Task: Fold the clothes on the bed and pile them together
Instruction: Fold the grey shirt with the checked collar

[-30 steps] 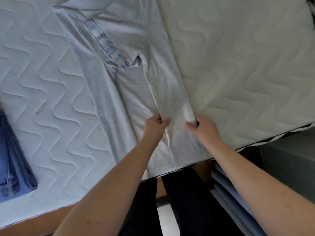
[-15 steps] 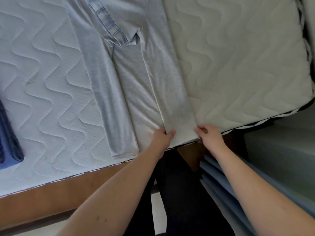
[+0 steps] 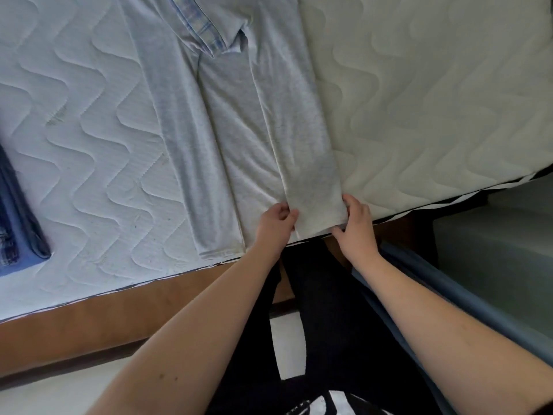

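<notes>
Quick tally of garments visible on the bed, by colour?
Grey: 1, the grey shirt, its hem gripped by the left hand and right hand.
Blue: 1, the folded blue garment at the mattress's left edge, partly cut off.
Total: 2

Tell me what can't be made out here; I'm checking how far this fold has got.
- Shirt: collar end cut off by the head view's top edge, so its type is unclear.
- Blue clothes: mostly cut off by the left edge; whether folded is unclear.
- Left hand and right hand: each grips the folded panel's hem, and the fingertips are hidden under the cloth.
- Mattress: far side out of frame.
</notes>
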Available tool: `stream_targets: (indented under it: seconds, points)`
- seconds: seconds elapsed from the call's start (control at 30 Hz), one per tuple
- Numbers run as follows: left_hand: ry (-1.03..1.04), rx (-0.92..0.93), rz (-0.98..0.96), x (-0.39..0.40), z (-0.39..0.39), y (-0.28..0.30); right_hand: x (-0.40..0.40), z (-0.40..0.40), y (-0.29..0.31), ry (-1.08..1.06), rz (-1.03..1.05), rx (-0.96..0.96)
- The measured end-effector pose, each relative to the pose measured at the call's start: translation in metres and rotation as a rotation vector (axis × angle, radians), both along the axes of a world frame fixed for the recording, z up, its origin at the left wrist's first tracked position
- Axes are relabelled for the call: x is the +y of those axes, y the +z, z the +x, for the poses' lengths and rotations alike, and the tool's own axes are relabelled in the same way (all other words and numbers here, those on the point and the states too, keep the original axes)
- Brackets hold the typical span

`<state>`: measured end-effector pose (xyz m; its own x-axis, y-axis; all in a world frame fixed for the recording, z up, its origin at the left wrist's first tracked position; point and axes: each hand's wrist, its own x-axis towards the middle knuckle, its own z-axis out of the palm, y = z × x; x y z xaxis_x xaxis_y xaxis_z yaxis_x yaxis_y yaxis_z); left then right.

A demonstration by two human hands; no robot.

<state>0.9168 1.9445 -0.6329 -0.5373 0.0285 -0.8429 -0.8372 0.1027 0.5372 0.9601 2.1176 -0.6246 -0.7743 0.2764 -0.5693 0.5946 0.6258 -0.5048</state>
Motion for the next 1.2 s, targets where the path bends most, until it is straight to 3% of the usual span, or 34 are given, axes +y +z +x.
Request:
stream_targets:
  seconds: [0.27, 0.5, 0.7, 0.9, 1.07, 1.2]
  points:
    - [0.18, -0.131, 0.278, 0.013, -0.014, 0.022, -0.022, 0.004, 0.001, -0.226, 0.068, 0.077]
    - [0.112, -0.123, -0.01, 0.023, -0.006, 0.022, -0.011, 0.008, -0.001, -0.325, 0.095, -0.02]
    - [-0.067, -0.005, -0.298, 0.036, 0.001, 0.006, -0.001, 0.014, -0.007, -0.515, -0.128, -0.084]
    - [-0.274, 0.11, -0.501, 0.023, -0.001, 0.007, 0.008, 0.003, 0.0, 0.057, 0.297, -0.213]
    - [-0.292, 0.133, -0.476, 0.012, 0.0, 0.008, 0.004, 0.01, 0.0, 0.236, 0.387, -0.253]
    - [-0.263, 0.216, -0.448, 0.006, -0.002, 0.012, 0.004, 0.017, 0.005, 0.237, 0.366, -0.241]
